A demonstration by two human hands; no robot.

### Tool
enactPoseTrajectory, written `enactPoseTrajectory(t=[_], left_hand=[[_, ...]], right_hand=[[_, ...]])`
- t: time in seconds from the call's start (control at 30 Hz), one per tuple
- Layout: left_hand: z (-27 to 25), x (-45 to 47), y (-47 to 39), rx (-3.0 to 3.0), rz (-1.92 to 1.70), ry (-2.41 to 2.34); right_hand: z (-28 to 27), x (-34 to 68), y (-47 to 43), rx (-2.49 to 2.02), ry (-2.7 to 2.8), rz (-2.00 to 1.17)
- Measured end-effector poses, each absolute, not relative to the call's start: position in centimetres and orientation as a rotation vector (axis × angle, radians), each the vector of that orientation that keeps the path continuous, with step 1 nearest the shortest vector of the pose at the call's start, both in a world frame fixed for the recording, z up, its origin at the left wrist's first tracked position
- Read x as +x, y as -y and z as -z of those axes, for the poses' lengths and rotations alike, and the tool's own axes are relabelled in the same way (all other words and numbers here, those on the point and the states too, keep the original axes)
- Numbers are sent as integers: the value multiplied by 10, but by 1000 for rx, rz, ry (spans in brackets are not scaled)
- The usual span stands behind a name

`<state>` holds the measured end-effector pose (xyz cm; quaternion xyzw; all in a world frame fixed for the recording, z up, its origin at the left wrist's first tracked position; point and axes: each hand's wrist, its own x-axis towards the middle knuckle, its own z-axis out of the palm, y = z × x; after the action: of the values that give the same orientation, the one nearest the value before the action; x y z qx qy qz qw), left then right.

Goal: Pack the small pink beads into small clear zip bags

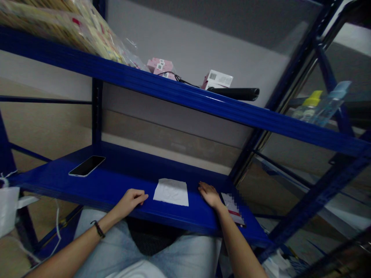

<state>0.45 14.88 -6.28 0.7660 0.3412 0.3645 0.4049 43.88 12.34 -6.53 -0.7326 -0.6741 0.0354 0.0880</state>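
A white square of folded paper or cloth [171, 192] lies flat on the lower blue shelf [116, 181], near its front edge. My left hand [131, 200] rests on the shelf just left of the sheet, fingers loosely curled and holding nothing. To the right of the sheet, my right hand [209, 194] lies palm down on the shelf, also holding nothing. A small card with a red stripe [233, 209] sits right beside my right wrist.
A dark smartphone [87, 166] lies face up at the shelf's far left. The upper shelf [203, 102] carries bagged goods [72, 27], pink boxes [160, 66], a white box [217, 79] and a black tube [236, 93]. Bottles [319, 104] stand on a rack at right.
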Motion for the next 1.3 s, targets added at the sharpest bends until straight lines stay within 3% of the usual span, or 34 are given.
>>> enactPoseTrajectory(t=[1.3], left_hand=[[69,4,-151,1925,-912,-836]], right_hand=[[66,440,-123,-2220,1957,-198]])
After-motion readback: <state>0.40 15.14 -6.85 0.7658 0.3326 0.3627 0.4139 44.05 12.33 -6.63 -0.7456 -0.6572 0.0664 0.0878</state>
